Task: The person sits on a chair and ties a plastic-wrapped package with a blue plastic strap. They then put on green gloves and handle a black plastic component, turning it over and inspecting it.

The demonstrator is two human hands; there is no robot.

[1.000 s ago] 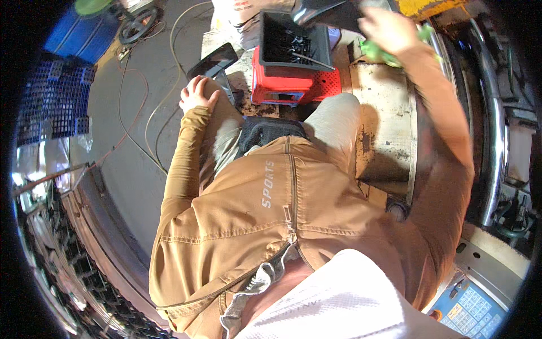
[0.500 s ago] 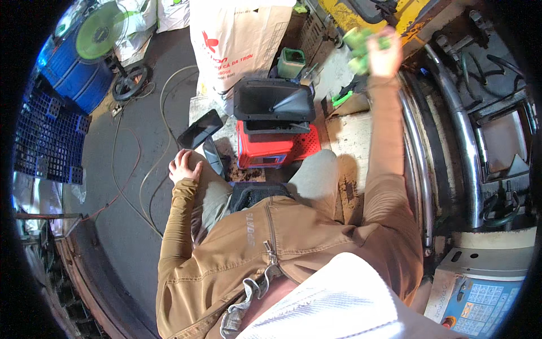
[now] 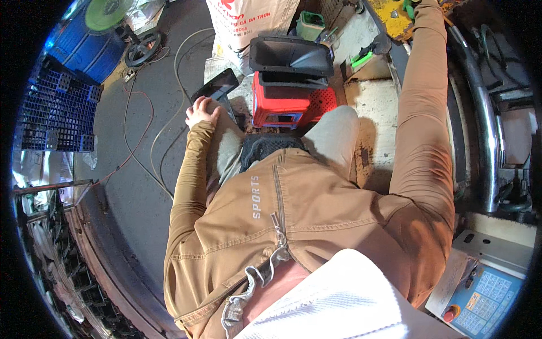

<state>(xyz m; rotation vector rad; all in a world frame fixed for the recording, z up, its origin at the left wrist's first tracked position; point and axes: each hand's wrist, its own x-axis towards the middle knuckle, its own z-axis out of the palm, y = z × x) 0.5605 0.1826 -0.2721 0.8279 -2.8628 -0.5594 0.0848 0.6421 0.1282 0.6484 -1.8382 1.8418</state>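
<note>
**Two Hands: Left at the Knee, Right at the Upper Edge**

Left hand: we locate the left hand (image 3: 202,112) on the left knee, palm down. Its fingers are loosely spread and grip nothing. Just beyond the fingertips stands a tilted dark-screened device (image 3: 217,86).

Right hand: we follow the outstretched brown right sleeve (image 3: 423,85) to the upper edge, where the right hand (image 3: 419,2) is almost wholly cut off. We cannot tell whether its fingers are open or closed.

Green item: we find the green item (image 3: 409,8) at the upper edge, just left of the right cuff and against the yellow machine part (image 3: 388,20). Its full shape is cut off, and we cannot tell whether it is gripped.

Surroundings: ahead of the knees, we note a red plastic stool (image 3: 279,104). It supports a black bin (image 3: 285,80), with a black flanged part (image 3: 291,53) on top. Behind these stands a white sack (image 3: 251,25); to its right is a green open container (image 3: 310,25). A blue control panel (image 3: 488,296) occupies the lower right.
</note>
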